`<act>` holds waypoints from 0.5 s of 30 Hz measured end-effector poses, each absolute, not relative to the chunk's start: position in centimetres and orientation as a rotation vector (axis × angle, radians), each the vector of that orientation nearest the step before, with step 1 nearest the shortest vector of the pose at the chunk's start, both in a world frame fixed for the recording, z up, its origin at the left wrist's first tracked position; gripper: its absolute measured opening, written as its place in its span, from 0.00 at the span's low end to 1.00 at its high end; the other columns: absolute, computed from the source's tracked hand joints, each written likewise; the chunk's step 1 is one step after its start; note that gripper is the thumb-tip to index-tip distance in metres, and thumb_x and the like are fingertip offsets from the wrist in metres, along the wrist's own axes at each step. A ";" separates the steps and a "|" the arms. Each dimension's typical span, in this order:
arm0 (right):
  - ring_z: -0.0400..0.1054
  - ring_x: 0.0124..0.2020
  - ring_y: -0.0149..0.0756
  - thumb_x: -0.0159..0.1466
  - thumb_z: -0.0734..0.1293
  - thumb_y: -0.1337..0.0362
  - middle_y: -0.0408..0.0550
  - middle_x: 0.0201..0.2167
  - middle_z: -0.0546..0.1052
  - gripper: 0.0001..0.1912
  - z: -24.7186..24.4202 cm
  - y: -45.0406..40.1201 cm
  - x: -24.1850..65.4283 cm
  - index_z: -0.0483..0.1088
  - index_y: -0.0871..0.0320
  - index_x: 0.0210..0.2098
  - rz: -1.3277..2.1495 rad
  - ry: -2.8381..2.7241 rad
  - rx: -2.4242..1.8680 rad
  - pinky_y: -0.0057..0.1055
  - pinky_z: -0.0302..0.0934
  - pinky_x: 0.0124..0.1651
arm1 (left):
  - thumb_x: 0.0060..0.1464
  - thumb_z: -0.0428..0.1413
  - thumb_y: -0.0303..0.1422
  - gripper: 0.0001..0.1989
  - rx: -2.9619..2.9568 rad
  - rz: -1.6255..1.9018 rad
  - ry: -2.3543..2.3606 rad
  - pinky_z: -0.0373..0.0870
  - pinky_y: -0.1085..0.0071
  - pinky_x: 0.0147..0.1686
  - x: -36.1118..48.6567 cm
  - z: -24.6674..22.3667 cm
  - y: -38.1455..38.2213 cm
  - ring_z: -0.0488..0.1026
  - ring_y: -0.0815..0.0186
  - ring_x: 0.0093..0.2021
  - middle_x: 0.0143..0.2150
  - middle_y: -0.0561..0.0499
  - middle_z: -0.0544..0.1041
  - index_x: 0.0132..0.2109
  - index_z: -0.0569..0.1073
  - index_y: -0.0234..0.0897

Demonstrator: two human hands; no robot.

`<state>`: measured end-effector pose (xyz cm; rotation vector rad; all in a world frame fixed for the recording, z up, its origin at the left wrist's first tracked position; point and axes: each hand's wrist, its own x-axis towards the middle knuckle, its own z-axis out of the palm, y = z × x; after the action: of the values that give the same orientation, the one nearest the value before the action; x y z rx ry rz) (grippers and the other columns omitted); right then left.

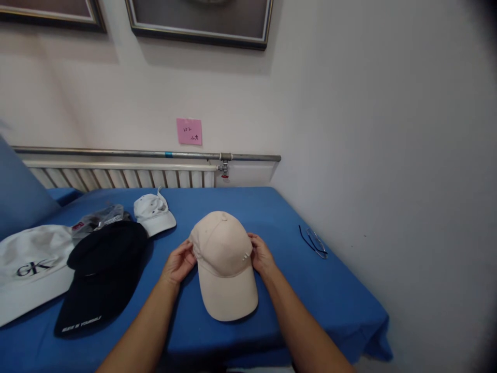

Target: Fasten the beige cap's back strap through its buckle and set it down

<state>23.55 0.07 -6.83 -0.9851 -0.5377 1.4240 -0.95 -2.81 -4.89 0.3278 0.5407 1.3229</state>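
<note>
A beige baseball cap [224, 248] is between my two hands, its brim pointing toward me and small metallic marks on its right front. My left hand [180, 263] grips the cap's left side, palm partly turned up, with some fingertips hidden behind the fabric. On the opposite side, my right hand [262, 255] has its fingers curled at the cap's edge, partly covered by the crown. Left of my hands lies a black cap [111, 251] with white lettering on its brim. Beside it are a white cap [34, 267] with black letters and a smaller white cap [153, 210].
A blue cloth [310, 305] covers the table. Eyeglasses [314, 242] lie near its right edge, close to the wall. A clear plastic bag [101, 217] sits behind the black cap. A radiator [147, 176] and a metal pipe [128, 153] run along the back wall.
</note>
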 end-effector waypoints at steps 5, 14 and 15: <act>0.72 0.44 0.38 0.68 0.65 0.59 0.51 0.49 0.73 0.15 -6.2 0.0 23.3 0.69 0.59 0.51 1.376 -0.548 -0.979 0.40 0.70 0.44 | 0.53 0.50 0.18 0.13 0.294 1.314 0.568 0.77 0.72 0.32 -1.0 -4.9 -2.6 0.80 0.64 0.28 0.29 0.46 0.82 0.42 0.76 0.31; 0.72 0.45 0.39 0.68 0.65 0.59 0.51 0.50 0.73 0.16 -6.3 0.3 22.9 0.68 0.59 0.52 1.323 -0.514 -0.984 0.41 0.70 0.45 | 0.56 0.50 0.20 0.09 0.327 1.242 0.595 0.77 0.73 0.31 -1.0 -5.1 -2.7 0.80 0.64 0.27 0.27 0.46 0.82 0.36 0.75 0.31; 0.72 0.44 0.38 0.68 0.65 0.59 0.51 0.50 0.73 0.15 -6.4 0.3 22.9 0.68 0.59 0.52 1.320 -0.510 -0.986 0.40 0.70 0.45 | 0.55 0.51 0.20 0.09 0.331 1.238 0.597 0.77 0.73 0.32 -1.0 -5.1 -2.7 0.80 0.65 0.27 0.27 0.46 0.82 0.37 0.75 0.30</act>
<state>22.89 0.32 -6.37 -0.9863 -0.5099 1.3204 -1.04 -2.65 -5.10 0.3311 0.5975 1.2383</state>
